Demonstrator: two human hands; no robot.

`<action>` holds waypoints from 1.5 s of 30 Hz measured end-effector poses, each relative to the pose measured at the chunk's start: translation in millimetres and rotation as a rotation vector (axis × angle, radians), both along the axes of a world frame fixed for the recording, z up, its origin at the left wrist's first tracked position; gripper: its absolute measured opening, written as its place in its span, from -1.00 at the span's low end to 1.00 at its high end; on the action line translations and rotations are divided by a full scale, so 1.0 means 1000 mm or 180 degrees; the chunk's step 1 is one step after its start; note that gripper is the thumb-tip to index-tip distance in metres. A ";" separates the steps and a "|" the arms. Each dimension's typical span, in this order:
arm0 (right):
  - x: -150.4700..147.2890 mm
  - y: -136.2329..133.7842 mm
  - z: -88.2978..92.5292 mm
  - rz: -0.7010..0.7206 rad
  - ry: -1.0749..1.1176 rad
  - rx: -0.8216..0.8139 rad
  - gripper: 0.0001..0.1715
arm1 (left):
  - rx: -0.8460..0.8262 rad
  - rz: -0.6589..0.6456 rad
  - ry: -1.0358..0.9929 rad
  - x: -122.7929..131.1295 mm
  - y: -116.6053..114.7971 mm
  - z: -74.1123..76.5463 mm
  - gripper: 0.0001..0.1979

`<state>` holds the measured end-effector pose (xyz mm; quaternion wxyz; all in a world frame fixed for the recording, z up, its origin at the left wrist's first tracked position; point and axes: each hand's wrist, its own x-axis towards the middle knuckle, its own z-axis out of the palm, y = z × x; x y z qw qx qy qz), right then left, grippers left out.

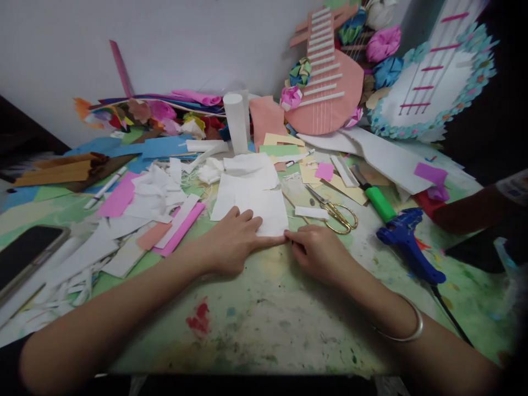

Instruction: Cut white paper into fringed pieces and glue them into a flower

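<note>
My left hand lies on the near edge of a white sheet of paper, fingers bent, the index finger stretched along the edge toward the right. My right hand is curled, its thumb and fingertips pinched at the sheet's near right corner, touching the left index fingertip. A silver bangle circles my right wrist. Gold-handled scissors lie just beyond my right hand, beside a small white paper strip.
A blue glue gun and a green-handled tool lie right of the scissors. Paper scraps cover the left; a phone sits far left. A white paper tube and paper guitars stand behind. Another person's arm rests at the right.
</note>
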<state>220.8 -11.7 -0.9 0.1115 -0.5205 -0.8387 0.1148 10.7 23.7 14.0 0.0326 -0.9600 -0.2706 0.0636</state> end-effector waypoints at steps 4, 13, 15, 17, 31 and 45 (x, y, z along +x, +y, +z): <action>0.004 0.002 0.002 -0.0273 -0.0134 -0.0262 -0.64 | -0.0044 -0.0183 -0.0040 -0.007 0.002 0.001 -0.22; 0.001 -0.004 -0.002 0.0488 0.0113 0.0877 -0.71 | 0.0151 -0.0058 -0.0145 -0.027 -0.010 -0.006 -0.48; -0.005 -0.007 -0.005 0.0747 0.0077 0.0941 -0.71 | 0.0178 -0.0078 -0.0127 -0.027 -0.008 -0.006 -0.46; -0.009 -0.008 -0.009 0.0864 -0.0011 0.0880 -0.72 | 0.0184 -0.0087 -0.0112 -0.027 -0.006 -0.005 -0.46; -0.002 0.001 -0.001 0.0077 -0.0047 0.0646 -0.76 | -0.0139 0.0290 -0.0430 -0.058 -0.017 -0.005 -0.54; 0.003 0.000 0.013 -0.0255 -0.0505 0.0205 -0.72 | 0.0101 0.0496 -0.0090 -0.061 -0.031 0.006 -0.62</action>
